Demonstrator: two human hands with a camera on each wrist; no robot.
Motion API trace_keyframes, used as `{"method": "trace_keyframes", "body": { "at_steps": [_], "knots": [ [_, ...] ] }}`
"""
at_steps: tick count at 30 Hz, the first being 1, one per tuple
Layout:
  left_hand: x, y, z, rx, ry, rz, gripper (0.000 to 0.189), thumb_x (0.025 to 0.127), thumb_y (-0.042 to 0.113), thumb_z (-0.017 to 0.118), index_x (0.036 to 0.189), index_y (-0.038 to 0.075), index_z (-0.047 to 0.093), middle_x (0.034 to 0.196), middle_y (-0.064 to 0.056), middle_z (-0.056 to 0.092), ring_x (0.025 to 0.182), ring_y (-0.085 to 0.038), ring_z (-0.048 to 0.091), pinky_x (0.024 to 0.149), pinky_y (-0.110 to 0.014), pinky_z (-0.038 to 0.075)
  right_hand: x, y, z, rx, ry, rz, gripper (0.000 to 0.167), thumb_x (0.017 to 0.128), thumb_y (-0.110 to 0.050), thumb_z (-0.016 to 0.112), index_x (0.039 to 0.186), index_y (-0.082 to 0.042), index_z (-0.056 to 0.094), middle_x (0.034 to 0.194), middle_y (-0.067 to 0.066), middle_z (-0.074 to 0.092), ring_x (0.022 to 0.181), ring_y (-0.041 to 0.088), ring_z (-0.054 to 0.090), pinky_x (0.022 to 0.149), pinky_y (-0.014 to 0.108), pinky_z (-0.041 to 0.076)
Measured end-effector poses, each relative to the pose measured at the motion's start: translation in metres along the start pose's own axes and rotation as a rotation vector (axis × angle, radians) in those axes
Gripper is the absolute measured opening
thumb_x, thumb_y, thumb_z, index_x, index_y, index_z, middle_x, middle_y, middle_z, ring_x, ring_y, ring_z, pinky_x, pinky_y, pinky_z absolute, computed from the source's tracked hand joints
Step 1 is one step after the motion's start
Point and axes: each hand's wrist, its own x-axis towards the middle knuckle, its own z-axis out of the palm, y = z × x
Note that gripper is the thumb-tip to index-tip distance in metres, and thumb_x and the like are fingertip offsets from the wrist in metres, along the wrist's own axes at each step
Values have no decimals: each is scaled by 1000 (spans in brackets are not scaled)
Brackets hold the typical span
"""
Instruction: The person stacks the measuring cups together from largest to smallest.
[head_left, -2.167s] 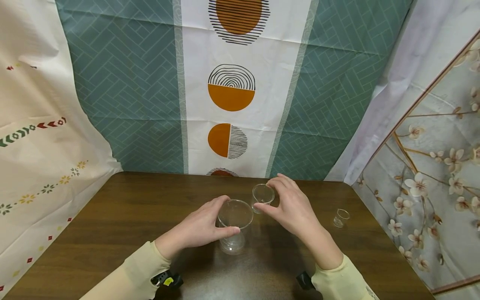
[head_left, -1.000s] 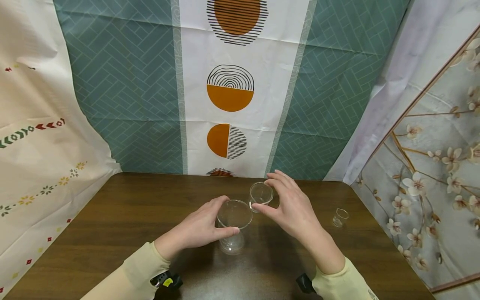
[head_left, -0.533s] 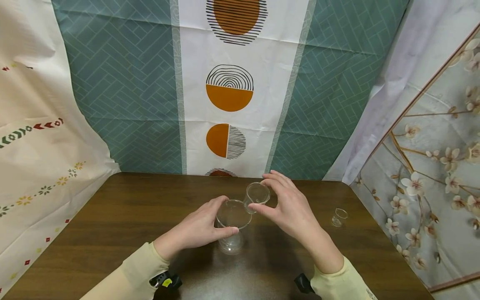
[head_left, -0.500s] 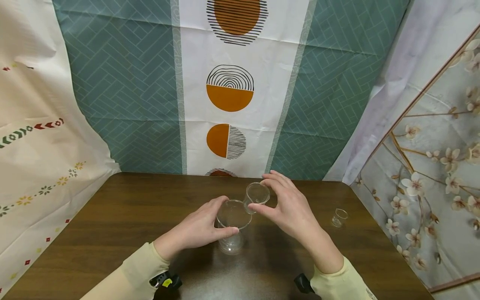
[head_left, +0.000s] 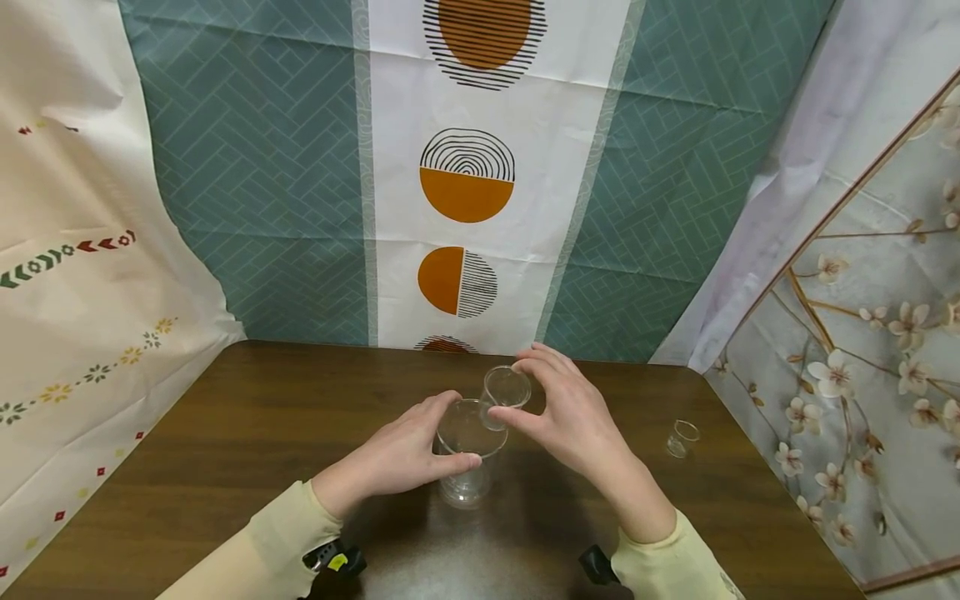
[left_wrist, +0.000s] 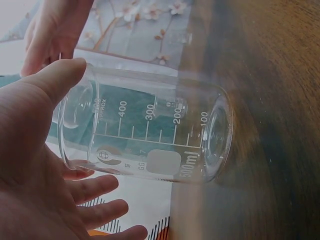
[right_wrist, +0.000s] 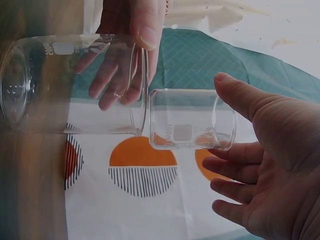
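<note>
A large glass beaker (left_wrist: 150,120) marked 500ml stands upright on the brown table (head_left: 247,417). My left hand (head_left: 397,450) holds it near the rim, thumb on the near side and fingers on the far side, some of them spread off the glass. Between the thumb and fingers of my right hand (head_left: 570,417) is a smaller glass beaker (right_wrist: 187,120), held upright by its upper part. Its base is just above the large beaker's rim, overlapping the right side of the opening in the head view. Whether the two glasses touch, I cannot tell.
A third, tiny glass beaker (head_left: 681,439) stands on the table to the right. Behind the table hangs a green and white cloth (head_left: 480,225). Pale cloth (head_left: 97,250) hangs at the left, flowered cloth (head_left: 862,400) at the right.
My right hand has moved left with the smaller beaker, from beside the large beaker to over its rim. The left hand and large beaker have stayed in place.
</note>
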Motion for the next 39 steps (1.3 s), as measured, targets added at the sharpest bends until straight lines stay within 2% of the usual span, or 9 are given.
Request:
{"method": "trace_keyframes", "body": {
  "at_steps": [6,13,22,33,39],
  "knots": [
    [1,0,1,3,-5,-2,99,93,68,80,163,9,44,161,-10,53,139,-30,57,108,-58,52,1,-2,5,1,-22,2,63,85,-45,97,128,-7,75,148,5,67,155,29,47,117,61,45],
    [1,0,1,8,-1,4,99,93,69,80,163,8,44,160,-10,54,133,-28,59,104,-56,53,1,-4,10,-13,-39,14,64,86,-50,95,131,-10,75,151,3,66,156,26,46,109,73,44],
    [0,0,1,12,10,15,99,93,67,80,163,7,44,159,-12,55,134,-30,59,104,-58,54,0,-6,14,10,-66,-10,65,85,-47,97,132,-7,75,149,2,67,157,28,45,118,59,44],
    [-1,0,0,8,13,24,96,93,68,80,161,10,45,154,-7,57,133,-27,59,103,-55,54,0,-8,21,19,-110,7,68,86,-50,95,136,-10,73,150,2,66,157,24,44,117,56,46],
    [-1,0,0,8,4,12,100,93,67,79,164,7,43,162,-10,53,141,-30,56,108,-58,52,0,-6,26,14,-133,-8,67,87,-51,94,135,-10,74,147,3,68,156,24,45,116,55,47]
  ]
}}
